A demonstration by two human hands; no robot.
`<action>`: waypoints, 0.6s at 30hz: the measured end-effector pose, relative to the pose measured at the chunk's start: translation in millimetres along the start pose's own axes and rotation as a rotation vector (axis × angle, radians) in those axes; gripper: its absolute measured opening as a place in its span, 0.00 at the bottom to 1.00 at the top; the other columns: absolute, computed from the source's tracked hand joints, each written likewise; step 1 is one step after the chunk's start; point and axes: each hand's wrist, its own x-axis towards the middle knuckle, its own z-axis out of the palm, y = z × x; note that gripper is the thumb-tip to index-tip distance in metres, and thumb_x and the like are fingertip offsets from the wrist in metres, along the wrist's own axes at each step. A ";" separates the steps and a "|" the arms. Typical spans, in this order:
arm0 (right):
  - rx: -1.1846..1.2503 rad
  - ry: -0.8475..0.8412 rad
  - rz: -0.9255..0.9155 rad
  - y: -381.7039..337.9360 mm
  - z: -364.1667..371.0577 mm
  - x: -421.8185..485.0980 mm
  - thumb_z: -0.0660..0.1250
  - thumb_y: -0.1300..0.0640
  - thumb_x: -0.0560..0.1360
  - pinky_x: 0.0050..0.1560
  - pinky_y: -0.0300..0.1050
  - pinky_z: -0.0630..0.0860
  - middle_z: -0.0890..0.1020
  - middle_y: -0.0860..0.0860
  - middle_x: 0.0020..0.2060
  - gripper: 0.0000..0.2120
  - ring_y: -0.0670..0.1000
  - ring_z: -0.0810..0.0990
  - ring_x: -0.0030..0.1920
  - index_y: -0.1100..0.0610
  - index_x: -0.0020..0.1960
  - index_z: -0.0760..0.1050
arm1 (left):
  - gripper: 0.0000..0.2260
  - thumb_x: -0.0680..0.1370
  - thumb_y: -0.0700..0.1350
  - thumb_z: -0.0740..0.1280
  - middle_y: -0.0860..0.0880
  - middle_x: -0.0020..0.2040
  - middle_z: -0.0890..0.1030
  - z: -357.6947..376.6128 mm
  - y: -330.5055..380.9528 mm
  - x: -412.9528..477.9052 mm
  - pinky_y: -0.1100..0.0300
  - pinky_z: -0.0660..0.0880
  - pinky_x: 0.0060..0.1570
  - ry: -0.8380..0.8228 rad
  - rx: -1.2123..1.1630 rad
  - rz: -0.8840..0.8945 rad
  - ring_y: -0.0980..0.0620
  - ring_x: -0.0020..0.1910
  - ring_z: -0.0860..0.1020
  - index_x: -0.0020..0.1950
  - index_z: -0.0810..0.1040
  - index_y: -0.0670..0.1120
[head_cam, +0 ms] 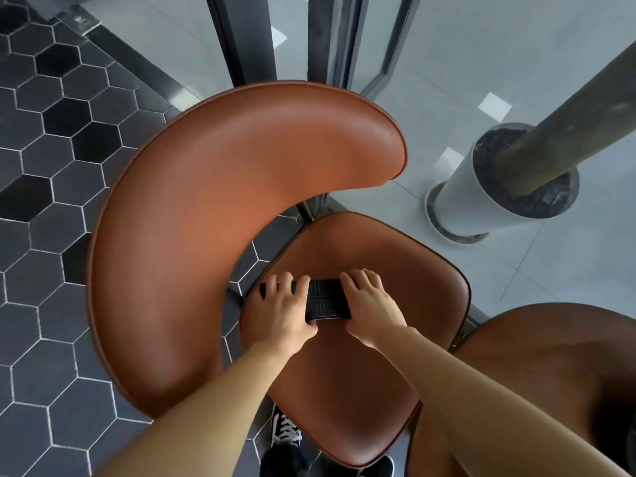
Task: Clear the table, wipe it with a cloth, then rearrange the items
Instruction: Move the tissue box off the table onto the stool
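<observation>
Flat black rectangular ribbed case [326, 300] on or just above the far part of the tan leather chair seat [344, 390]; left hand [285, 306] curls its fingers over the case's left end, thumb at the near edge; right hand [370, 304] clasps the right end likewise; the two-ended hold keeps it level, probably parking it off the worktop (not in view) ahead of wiping; curved tan backrest [206, 218] left of the seat; white cylindrical planter [461, 201] beyond the seat, rightward.
</observation>
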 end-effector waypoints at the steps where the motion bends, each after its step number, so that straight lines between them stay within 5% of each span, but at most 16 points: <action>1: -0.005 0.004 -0.001 0.9 1.2 1.9 0.71 0.60 0.72 0.65 0.54 0.77 0.64 0.51 0.74 0.39 0.59 0.54 0.79 0.52 0.78 0.57 | 0.39 0.59 0.58 0.79 0.48 0.57 0.75 2.4 -0.6 1.6 0.45 0.74 0.47 0.004 0.005 0.001 0.43 0.56 0.73 0.67 0.71 0.51; 11: -0.016 -0.023 0.031 -5.0 -12.4 2.4 0.71 0.59 0.73 0.72 0.55 0.71 0.55 0.50 0.80 0.45 0.58 0.49 0.81 0.48 0.82 0.49 | 0.48 0.70 0.60 0.75 0.45 0.78 0.58 -0.3 -3.5 7.1 0.39 0.69 0.66 -0.150 0.007 -0.021 0.41 0.79 0.55 0.80 0.48 0.54; 18: -0.005 0.021 0.046 -8.0 -20.4 -5.8 0.71 0.58 0.73 0.73 0.56 0.69 0.53 0.49 0.81 0.45 0.58 0.48 0.81 0.47 0.82 0.49 | 0.49 0.70 0.60 0.75 0.45 0.79 0.54 -1.2 -6.5 8.8 0.36 0.69 0.68 -0.166 -0.001 -0.049 0.39 0.81 0.50 0.80 0.47 0.56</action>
